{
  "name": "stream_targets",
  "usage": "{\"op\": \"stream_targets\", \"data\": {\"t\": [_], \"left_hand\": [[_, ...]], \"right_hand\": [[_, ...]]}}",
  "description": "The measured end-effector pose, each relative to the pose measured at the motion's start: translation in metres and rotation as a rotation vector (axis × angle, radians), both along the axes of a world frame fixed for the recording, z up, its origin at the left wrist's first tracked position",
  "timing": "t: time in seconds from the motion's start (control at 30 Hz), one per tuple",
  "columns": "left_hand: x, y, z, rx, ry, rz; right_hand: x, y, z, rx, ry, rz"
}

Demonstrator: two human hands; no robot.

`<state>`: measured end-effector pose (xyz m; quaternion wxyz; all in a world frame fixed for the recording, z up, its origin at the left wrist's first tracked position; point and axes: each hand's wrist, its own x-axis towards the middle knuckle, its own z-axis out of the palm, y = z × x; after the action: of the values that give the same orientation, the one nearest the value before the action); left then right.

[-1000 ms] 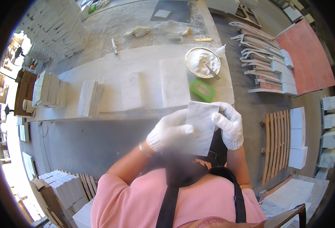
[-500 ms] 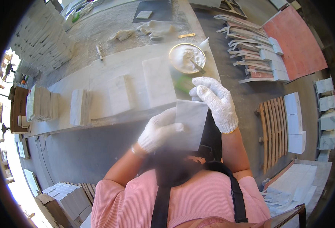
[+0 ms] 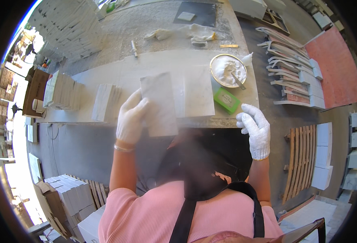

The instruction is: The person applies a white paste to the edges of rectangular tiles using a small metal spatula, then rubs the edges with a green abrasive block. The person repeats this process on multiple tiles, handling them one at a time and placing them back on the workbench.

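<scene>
My left hand [image 3: 130,119], in a white knit glove, grips a pale marble tile [image 3: 160,106] by its left edge. The tile is tilted up over the front of the worktable and is slightly blurred. Another flat marble tile [image 3: 198,91] lies just right of it on the table. My right hand [image 3: 257,133], also gloved, hovers off the table's front right corner with fingers loosely bent and slightly apart; nothing shows in it. Nearest to it lies a green block [image 3: 226,100]. Behind the block stands a round bowl of white paste [image 3: 223,67] with a putty knife [image 3: 239,82] in it.
Stacked tiles [image 3: 103,102] stand at the table's left, with a thicker stack [image 3: 59,91] beyond. Loose gloves [image 3: 182,32], a marker [image 3: 134,48] and a yellow strip [image 3: 228,46] lie farther back. Right of the table are a wooden pallet [image 3: 301,158] and a rack of strips [image 3: 283,73].
My left hand has carried the tile leftward and up over the table. My right hand has come away from the tile to the right. The view has shifted, and the green block shows clearly.
</scene>
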<state>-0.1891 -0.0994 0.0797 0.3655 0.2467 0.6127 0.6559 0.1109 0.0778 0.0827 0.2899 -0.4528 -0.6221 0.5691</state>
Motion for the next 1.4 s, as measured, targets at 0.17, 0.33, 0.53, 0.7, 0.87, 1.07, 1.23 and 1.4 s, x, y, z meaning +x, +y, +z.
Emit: {"op": "stream_targets", "data": {"t": [0.17,0.33,0.53,0.7,0.87,1.07,1.23,1.4], "left_hand": [[-0.079,-0.004,-0.044,-0.187,0.134,0.166],[-0.113,-0.019,-0.074,-0.327,0.163,0.263],[-0.109,-0.033,-0.054,-0.085,0.181,0.331],[-0.103,-0.033,-0.049,-0.149,0.152,0.306],[-0.084,0.007,-0.078,-0.288,0.170,0.148],[-0.068,0.030,-0.079,-0.632,0.997,0.202],[-0.037,0.023,-0.043,-0.301,0.776,0.164],[0.011,0.060,-0.009,-0.041,1.311,-0.272]], "right_hand": [[-0.006,-0.010,-0.018,-0.061,0.001,0.080],[-0.012,-0.012,-0.023,-0.082,-0.024,0.114],[-0.017,-0.011,-0.026,-0.062,-0.047,0.162],[-0.026,-0.014,-0.029,-0.069,-0.051,0.173],[-0.033,-0.013,-0.027,-0.145,-0.050,0.142],[-0.032,-0.013,-0.025,-0.025,-0.006,0.180],[-0.036,-0.014,-0.027,-0.084,-0.004,0.219],[-0.035,-0.015,-0.026,-0.093,0.028,0.272]]}}
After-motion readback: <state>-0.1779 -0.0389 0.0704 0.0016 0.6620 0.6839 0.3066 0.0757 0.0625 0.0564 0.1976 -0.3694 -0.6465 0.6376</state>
